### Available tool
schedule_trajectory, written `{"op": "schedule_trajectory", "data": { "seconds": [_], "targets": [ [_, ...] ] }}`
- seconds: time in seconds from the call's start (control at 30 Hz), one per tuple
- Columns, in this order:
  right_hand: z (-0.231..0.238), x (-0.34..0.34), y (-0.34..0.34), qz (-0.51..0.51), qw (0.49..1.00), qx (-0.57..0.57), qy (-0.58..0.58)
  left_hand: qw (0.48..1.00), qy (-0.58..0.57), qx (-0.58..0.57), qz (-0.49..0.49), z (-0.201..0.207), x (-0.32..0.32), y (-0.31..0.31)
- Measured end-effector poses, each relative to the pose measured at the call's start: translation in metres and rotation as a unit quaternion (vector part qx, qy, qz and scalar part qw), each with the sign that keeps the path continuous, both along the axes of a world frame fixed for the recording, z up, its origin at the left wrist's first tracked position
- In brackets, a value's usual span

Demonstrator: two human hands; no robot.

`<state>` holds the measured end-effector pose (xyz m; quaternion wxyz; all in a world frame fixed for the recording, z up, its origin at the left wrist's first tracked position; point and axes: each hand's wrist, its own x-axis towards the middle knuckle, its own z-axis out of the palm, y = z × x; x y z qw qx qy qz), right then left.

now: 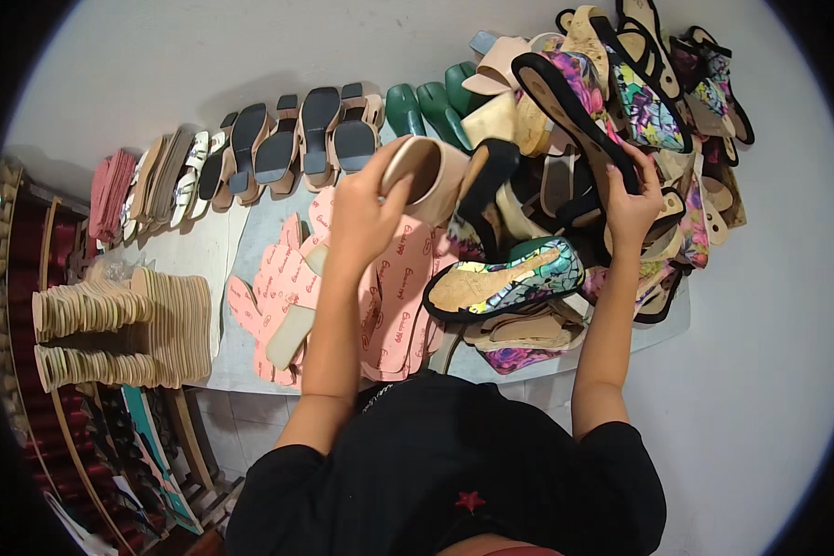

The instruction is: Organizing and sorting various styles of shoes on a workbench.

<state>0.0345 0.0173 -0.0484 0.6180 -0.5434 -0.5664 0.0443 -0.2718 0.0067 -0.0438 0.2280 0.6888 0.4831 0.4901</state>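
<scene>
Narrow gaps on a crowded bench (267, 221)

The left hand (366, 199) has its grip on a beige shoe (447, 190), thumb inside the opening, raised over the middle of the bench. The right hand (635, 199) has its grip closed on the near end of a black-edged sandal (565, 111), which slants away over the heap of sandals (653, 111). That heap crowds the right forearm and runs close to the bench's right end, where a corner of grey covering shows. Beside the left forearm, pink printed pieces (398, 301) lie nearly to the front edge; a strip of covering separates them from the row of dark-soled sandals (320, 125) at the back. The person's torso stands close to the front edge.

The covering is pale grey, with a cream sheet (202, 243) toward the left, near stacked beige soles (176, 324). A pale wall (204, 46) rises behind; a rack (162, 463) stands at lower left, beside dark red cloth (57, 347).
</scene>
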Motion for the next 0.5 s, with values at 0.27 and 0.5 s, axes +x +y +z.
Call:
{"op": "schedule_trajectory", "data": {
  "seconds": [0.27, 0.5],
  "targets": [
    [0.017, -0.017, 0.02, 0.072, 0.994, -0.064, -0.049, 0.981, -0.098, 0.036, 0.161, -0.001, -0.062, -0.042],
    [0.034, -0.047, 0.031, 0.108, 0.983, -0.082, -0.123, 0.945, -0.192, 0.073, 0.255, -0.015, -0.078, -0.047]
  ]
}}
